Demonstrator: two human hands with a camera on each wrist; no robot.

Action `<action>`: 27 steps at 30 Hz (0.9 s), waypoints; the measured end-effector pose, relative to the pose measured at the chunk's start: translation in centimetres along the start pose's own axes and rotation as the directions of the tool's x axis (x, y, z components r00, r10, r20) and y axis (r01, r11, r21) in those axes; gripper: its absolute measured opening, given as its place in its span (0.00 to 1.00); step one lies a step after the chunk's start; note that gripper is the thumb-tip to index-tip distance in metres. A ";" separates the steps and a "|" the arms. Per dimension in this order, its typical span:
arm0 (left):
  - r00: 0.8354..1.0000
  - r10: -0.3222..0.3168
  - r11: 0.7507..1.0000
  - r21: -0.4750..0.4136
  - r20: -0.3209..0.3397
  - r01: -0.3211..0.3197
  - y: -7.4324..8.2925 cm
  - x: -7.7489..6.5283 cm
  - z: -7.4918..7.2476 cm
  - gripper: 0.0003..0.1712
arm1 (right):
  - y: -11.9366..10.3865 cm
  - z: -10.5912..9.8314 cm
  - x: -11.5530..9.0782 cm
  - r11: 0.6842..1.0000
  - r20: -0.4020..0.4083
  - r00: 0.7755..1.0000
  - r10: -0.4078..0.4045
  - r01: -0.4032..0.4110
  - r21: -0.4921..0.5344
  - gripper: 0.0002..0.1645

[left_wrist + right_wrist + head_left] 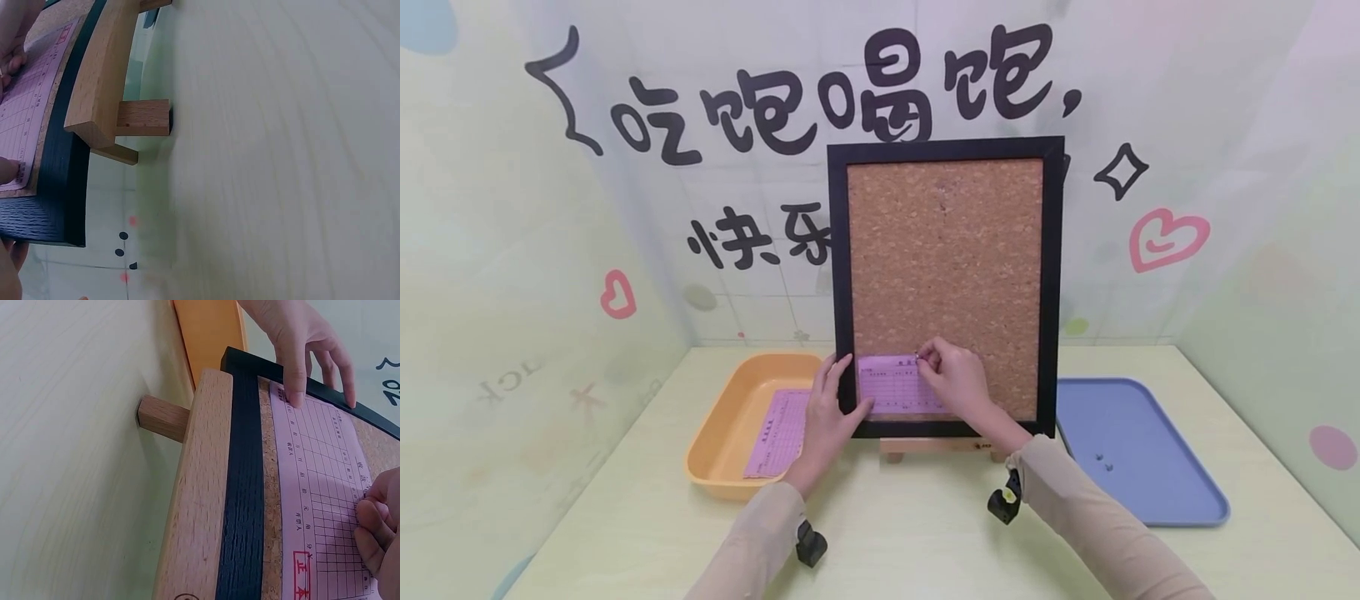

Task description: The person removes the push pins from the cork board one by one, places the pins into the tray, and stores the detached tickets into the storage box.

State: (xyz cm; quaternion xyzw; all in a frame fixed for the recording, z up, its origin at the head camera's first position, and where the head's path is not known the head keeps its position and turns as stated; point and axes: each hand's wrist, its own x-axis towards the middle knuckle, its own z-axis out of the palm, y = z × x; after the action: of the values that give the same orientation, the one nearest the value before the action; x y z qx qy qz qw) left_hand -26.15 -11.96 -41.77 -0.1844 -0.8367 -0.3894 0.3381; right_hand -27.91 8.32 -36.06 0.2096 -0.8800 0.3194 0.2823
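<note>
A cork board (946, 250) in a black frame stands upright on a small wooden easel (936, 445). A pink printed receipt slip (887, 392) lies flat against its lower left part. My left hand (829, 412) grips the board's left edge, its thumb on the slip's lower left corner and its fingers at the outer side of the frame. At the slip's top edge, my right hand (958, 379) pinches a small shiny pushpin (917, 357) between thumb and index finger. In the right wrist view, the curled right fingers (372, 531) largely hide the pin.
On the left, an orange basin (711, 446) holds more pink slips (778, 433). A blue tray (1138, 417) on the right carries a few small pins (1103, 462). Behind the board is a wall (760, 317) with printed characters.
</note>
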 end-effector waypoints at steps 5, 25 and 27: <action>1.000 -0.004 1.000 0.006 -0.001 0.004 0.1 0.0 -0.1 0.42 | -0.1 0.0 0.0 1.000 -0.009 1.000 -0.012 0.012 0.003 0.02; 1.000 0.000 1.000 0.002 -0.009 0.000 0.2 -0.1 -0.1 0.41 | 0.7 -0.1 -1.1 0.997 -0.027 1.000 -0.015 0.017 0.074 0.07; 1.000 0.002 1.000 0.004 -0.012 -0.002 0.2 -0.1 -0.1 0.41 | 0.6 -0.1 -1.2 0.998 -0.035 0.999 -0.015 0.018 0.066 0.07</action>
State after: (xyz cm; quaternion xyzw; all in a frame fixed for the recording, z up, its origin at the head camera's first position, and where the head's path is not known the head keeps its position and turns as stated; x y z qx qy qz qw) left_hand -25.97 -11.95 -41.67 -0.1824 -0.8353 -0.3884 0.3437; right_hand -27.34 9.05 -37.05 0.2205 -0.8621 0.3496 0.2930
